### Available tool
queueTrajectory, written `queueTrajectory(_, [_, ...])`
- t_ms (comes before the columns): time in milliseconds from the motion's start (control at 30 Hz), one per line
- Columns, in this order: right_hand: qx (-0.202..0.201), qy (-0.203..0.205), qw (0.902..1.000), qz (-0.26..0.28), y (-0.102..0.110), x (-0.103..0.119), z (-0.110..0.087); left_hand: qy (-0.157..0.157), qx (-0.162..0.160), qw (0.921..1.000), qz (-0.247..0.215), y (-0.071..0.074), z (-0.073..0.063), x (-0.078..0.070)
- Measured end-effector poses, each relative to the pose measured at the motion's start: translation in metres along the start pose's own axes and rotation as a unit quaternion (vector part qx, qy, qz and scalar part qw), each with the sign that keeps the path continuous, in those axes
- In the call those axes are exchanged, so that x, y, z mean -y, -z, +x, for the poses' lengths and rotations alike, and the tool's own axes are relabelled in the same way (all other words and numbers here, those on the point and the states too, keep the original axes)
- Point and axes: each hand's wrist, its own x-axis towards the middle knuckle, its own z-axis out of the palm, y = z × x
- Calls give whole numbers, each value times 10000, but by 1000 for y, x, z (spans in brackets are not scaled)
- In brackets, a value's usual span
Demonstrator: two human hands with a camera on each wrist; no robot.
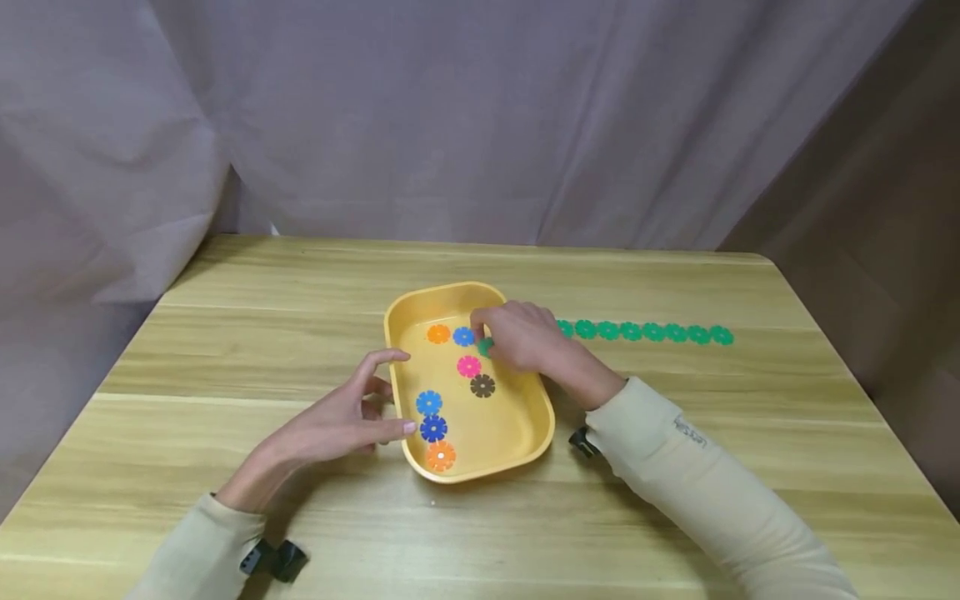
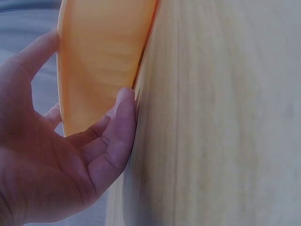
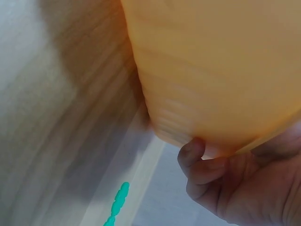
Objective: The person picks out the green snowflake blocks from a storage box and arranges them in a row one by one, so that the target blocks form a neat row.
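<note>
A yellow tray (image 1: 480,287) stands on the wooden table with several flower-shaped plastic discs inside. At its left side, my left hand (image 1: 348,417) holds the tray: thumb and index finger reach over the rim, while the other fingers lie against the outer wall, as the left wrist view shows. My right hand (image 1: 525,337) reaches over the right rim and pinches a green disc (image 1: 486,347) inside the tray; its fingers partly cover that disc. Close by lie a blue disc (image 1: 463,337), a pink disc (image 1: 468,367) and a dark brown disc (image 1: 482,386).
To the right of the tray, a row of several green discs (image 1: 654,332) runs across the table (image 1: 712,417). Elsewhere in the tray are an orange disc (image 1: 438,334), a light blue disc (image 1: 429,402), a dark blue disc (image 1: 433,428) and another orange disc (image 1: 441,456). Grey curtain (image 1: 412,125) hangs behind.
</note>
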Motion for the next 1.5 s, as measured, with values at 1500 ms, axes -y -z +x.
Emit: queueTrajectory(1500, [-1581,-137,9496,2705,26,-43,-39,44,-61,10000,-49,1,0,3])
